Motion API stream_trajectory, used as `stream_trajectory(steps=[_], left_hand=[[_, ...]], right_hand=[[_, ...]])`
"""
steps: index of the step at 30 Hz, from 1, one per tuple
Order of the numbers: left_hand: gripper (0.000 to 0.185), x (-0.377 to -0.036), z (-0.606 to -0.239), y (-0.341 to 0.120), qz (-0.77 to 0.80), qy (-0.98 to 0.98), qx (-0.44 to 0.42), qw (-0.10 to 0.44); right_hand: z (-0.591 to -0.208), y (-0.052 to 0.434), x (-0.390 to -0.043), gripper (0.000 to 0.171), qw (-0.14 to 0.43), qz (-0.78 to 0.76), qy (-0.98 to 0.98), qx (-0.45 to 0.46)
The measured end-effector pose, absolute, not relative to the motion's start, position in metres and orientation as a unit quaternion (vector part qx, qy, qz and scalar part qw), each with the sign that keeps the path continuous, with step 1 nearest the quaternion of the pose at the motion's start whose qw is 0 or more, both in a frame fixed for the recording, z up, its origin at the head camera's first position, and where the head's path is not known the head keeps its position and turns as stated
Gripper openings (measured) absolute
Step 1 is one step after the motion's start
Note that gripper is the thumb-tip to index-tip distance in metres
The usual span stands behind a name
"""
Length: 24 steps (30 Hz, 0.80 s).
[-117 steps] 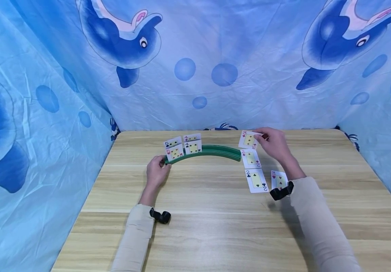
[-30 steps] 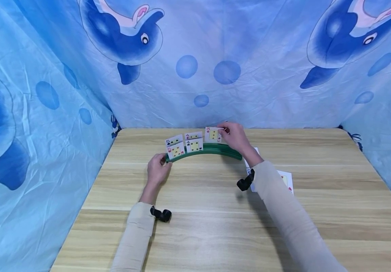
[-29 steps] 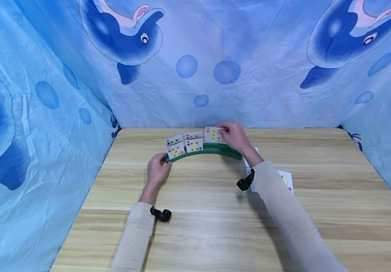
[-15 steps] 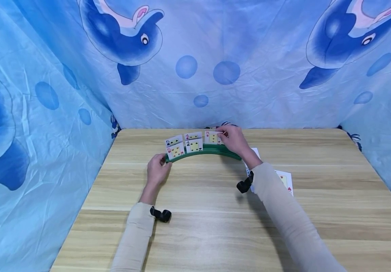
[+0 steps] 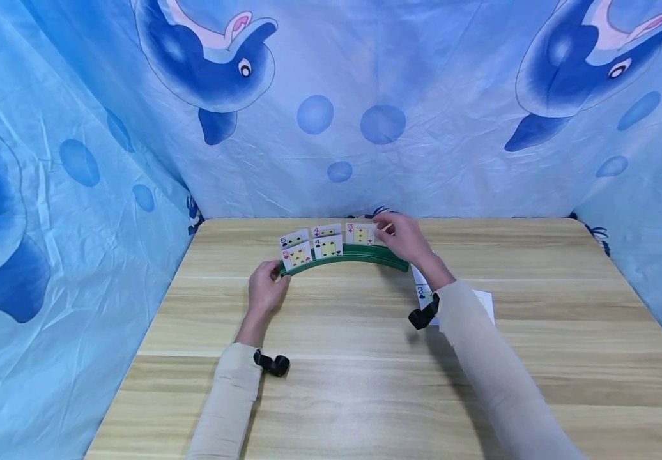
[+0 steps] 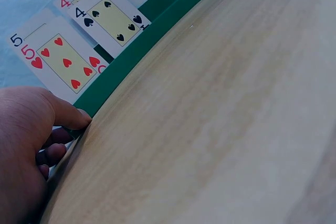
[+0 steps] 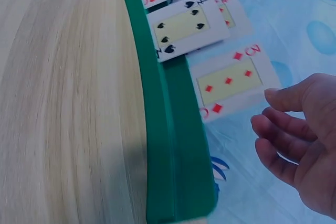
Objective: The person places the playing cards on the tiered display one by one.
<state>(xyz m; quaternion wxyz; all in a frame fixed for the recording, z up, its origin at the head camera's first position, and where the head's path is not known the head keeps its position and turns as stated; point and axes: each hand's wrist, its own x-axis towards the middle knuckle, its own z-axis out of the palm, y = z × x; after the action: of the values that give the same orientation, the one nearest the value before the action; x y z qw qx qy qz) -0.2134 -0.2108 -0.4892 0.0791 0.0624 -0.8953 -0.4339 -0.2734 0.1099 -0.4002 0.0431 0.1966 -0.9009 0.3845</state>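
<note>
A curved green card holder [image 5: 365,254] stands on the wooden table [image 5: 337,383]. Upright in it are a five of hearts [image 5: 296,255], a four of spades [image 5: 329,246], two more cards behind them, and a three of diamonds [image 5: 361,233]. My left hand [image 5: 270,278] grips the holder's left end, thumb on its front edge [image 6: 79,116]. Just right of the three of diamonds [image 7: 228,82], my right hand [image 7: 283,124] hovers with loosely curled fingers and holds nothing; its thumb tip is close to the card's corner.
Flat playing cards lie right of the holder, partly under my right forearm: a two of clubs [image 5: 423,292] and another card [image 5: 485,301]. Blue dolphin-print cloth [image 5: 331,96] walls in the table's back and sides.
The right hand carried the three of diamonds from the table's right side to the holder, lowered it into the back slot, let go and drew slightly right. The left hand stayed put.
</note>
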Motion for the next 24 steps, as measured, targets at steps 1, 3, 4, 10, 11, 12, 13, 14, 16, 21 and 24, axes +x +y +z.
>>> stream_trajectory(steps=[1, 3, 4, 10, 11, 12, 13, 14, 16, 21, 24], left_hand=[[0.042, -0.214, -0.490, -0.211, -0.437, -0.894, 0.064, 0.078], [0.043, -0.214, -0.490, -0.211, -0.439, -0.893, 0.065, 0.077], [0.043, -0.214, -0.490, -0.210, -0.439, -0.893, 0.066, 0.075], [0.044, -0.214, -0.491, -0.210, -0.432, -0.896, 0.066, 0.073], [0.044, -0.214, -0.492, -0.211, -0.431, -0.897, 0.066, 0.073], [0.044, -0.214, -0.491, -0.211, -0.429, -0.898, 0.065, 0.073], [0.044, -0.213, -0.491, -0.211, -0.428, -0.898, 0.064, 0.073], [0.044, -0.213, -0.491, -0.211, -0.428, -0.899, 0.063, 0.074], [0.044, -0.214, -0.491, -0.211, -0.426, -0.900, 0.061, 0.076], [0.043, -0.214, -0.491, -0.210, -0.425, -0.900, 0.059, 0.079], [0.042, -0.215, -0.491, -0.211, -0.423, -0.901, 0.059, 0.079]], right_hand=[[-0.401, 0.114, -0.272, 0.033, 0.045, 0.383, -0.902, 0.194], [-0.402, 0.123, -0.269, 0.033, 0.045, 0.385, -0.902, 0.189], [-0.403, 0.127, -0.267, 0.034, 0.045, 0.384, -0.903, 0.186], [-0.408, 0.155, -0.253, 0.035, 0.035, 0.383, -0.908, 0.168], [-0.409, 0.159, -0.251, 0.035, 0.033, 0.385, -0.907, 0.166], [-0.409, 0.163, -0.248, 0.036, 0.032, 0.387, -0.907, 0.164], [-0.410, 0.167, -0.246, 0.036, 0.030, 0.385, -0.908, 0.163], [-0.411, 0.171, -0.244, 0.036, 0.028, 0.383, -0.909, 0.160], [-0.412, 0.179, -0.239, 0.036, 0.027, 0.378, -0.912, 0.156], [-0.418, 0.195, -0.227, 0.037, 0.020, 0.359, -0.924, 0.131], [-0.421, 0.203, -0.218, 0.039, 0.019, 0.348, -0.930, 0.117]])
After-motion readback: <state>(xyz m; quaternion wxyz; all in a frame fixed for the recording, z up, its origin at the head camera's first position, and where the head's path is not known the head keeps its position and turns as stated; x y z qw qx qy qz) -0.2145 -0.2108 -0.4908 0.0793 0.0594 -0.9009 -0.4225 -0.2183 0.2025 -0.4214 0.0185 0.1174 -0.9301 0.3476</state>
